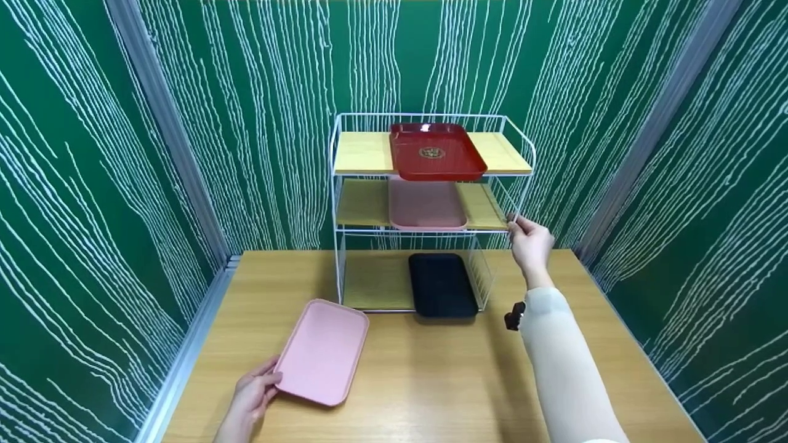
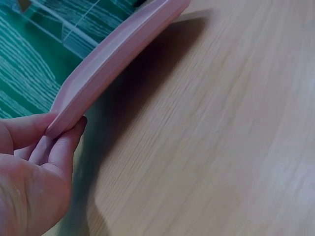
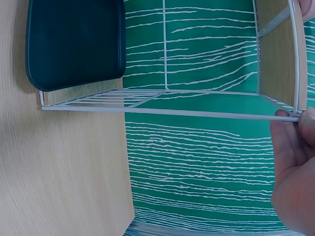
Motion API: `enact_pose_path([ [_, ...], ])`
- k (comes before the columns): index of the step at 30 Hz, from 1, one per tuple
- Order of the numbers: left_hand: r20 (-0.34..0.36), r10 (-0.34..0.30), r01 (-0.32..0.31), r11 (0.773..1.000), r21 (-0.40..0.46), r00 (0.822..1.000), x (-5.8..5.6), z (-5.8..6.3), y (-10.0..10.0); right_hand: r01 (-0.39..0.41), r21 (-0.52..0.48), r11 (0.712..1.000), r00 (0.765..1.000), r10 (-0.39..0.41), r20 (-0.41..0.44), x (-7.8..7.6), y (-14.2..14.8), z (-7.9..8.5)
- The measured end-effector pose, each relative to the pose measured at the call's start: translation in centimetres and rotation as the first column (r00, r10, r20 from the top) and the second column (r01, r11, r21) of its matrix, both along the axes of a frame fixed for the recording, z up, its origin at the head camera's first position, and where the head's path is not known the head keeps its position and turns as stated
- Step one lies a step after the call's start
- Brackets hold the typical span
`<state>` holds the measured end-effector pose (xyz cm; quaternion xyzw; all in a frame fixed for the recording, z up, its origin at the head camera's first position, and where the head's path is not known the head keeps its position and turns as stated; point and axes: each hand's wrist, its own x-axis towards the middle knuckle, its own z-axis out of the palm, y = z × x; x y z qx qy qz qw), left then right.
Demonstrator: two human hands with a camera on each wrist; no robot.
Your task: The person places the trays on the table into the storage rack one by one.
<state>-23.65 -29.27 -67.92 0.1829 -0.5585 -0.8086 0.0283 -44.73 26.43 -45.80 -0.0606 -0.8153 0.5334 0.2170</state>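
My left hand (image 1: 249,394) pinches the near left corner of a pink tray (image 1: 323,352), thumb on top and fingers beneath. In the left wrist view that tray (image 2: 108,64) is tilted above the table and casts a shadow on it. My right hand (image 1: 530,243) grips the right front post of a white wire rack (image 1: 337,264) at the middle shelf's height; the right wrist view shows the fingers around the wire (image 3: 246,116). On the rack's top shelf lies a dark red tray (image 1: 440,160), on the middle one another pink tray (image 1: 426,206), on the bottom a black tray (image 1: 442,286).
The rack has three wooden shelves (image 1: 363,154) and stands at the back of a wooden table (image 1: 394,381). The red and black trays jut past their shelves' front edges. Green walls with white streaks (image 1: 258,123) and metal posts (image 1: 166,111) enclose the table.
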Motion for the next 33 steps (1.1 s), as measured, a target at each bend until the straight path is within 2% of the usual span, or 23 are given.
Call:
enact_pose_path([
  [6, -0.011, -0.049, 0.049, 0.999, 0.002, 0.999, 0.1, -0.4, 1.7, -0.004, -0.01, 1.0, 1.0, 0.004, 0.008, 0.0, -0.1, 0.1],
  [13, -0.028, -0.102, 0.103, 0.994, 0.046, 0.994, 0.1, -0.7, 3.1, -0.013, -0.024, 1.0, 1.0, 0.014, 0.007, 0.0, -0.1, 0.3],
  [19, -0.043, -0.133, 0.135, 0.989, 0.057, 0.99, -0.3, -0.5, 4.3, -0.017, -0.04, 0.999, 1.0, 0.017, 0.007, 0.2, -0.2, 0.3],
  [25, -0.057, -0.127, 0.131, 0.989, 0.07, 0.99, -1.1, -0.1, 5.5, -0.007, -0.062, 0.998, 0.999, 0.005, -0.036, 0.1, -0.4, 0.2],
  [33, -0.074, -0.1, 0.106, 0.992, 0.069, 0.992, -2.8, 0.5, 8.0, -0.034, -0.084, 0.996, 0.999, 0.033, -0.012, 0.1, -0.1, 0.2],
])
